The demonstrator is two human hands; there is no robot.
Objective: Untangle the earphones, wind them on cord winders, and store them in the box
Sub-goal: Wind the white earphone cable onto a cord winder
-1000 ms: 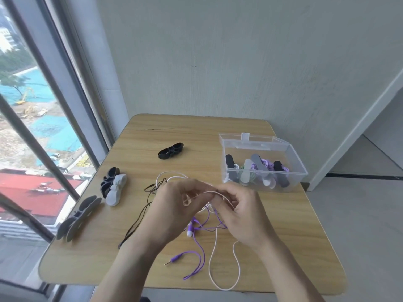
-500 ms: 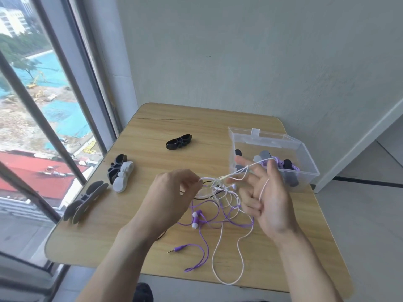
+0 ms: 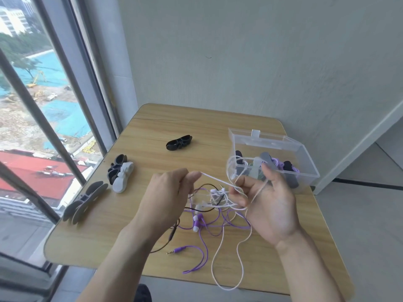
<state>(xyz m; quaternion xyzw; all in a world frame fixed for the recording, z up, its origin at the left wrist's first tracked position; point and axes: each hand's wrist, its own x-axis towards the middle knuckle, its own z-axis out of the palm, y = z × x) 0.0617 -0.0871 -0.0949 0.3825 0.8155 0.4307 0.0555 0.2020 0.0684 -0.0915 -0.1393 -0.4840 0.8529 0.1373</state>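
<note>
Tangled white, purple, black earphones (image 3: 214,205)

Perhaps a high-rise office: bare wall (image 3: 250,51), window (image 3: 39,105) above rooftops, small wooden table (image 3: 152,127).

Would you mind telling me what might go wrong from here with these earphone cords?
1. The left hand pinches the white cord taut toward the right hand, while it is still looped with the purple cord and black cord; pulling may tighten the knot.
2. White loops lie close to the clear box and may snag its rim.
</note>
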